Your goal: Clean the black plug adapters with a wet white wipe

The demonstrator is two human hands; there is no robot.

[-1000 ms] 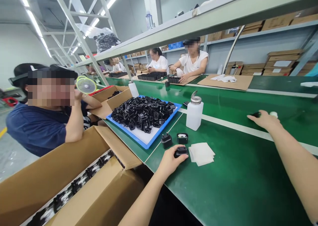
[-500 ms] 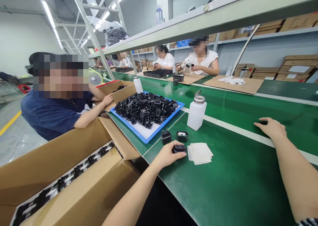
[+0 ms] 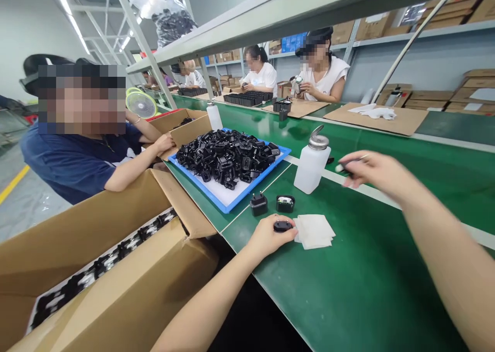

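My left hand (image 3: pixel 270 235) is closed around a black plug adapter (image 3: pixel 283 227), whose two metal pins point up, low over the green bench. Touching its fingertips or just beside them is a small stack of white wipes (image 3: pixel 315 232). Behind that hand stand another black plug adapter (image 3: pixel 259 204) with pins upward and an open black housing (image 3: pixel 285 203) showing a circuit board inside. To the right, above the white line, my right hand (image 3: pixel 365 171) pinches a small black part (image 3: pixel 350 165) with a whitish end; motion blur hides its exact kind.
A white pump bottle (image 3: pixel 309 169) stands between my hands. Left of it, a blue-rimmed tray (image 3: pixel 228 207) holds a heap of black plug housings (image 3: pixel 232 158). An open cardboard box (image 3: pixel 127 269) is at lower left. A co-worker (image 3: pixel 77 156) sits at left; others work across the bench.
My right hand has come left toward the bottle, carrying the small black part. My left hand keeps its hold on the plug adapter. The camera view has shifted slightly.
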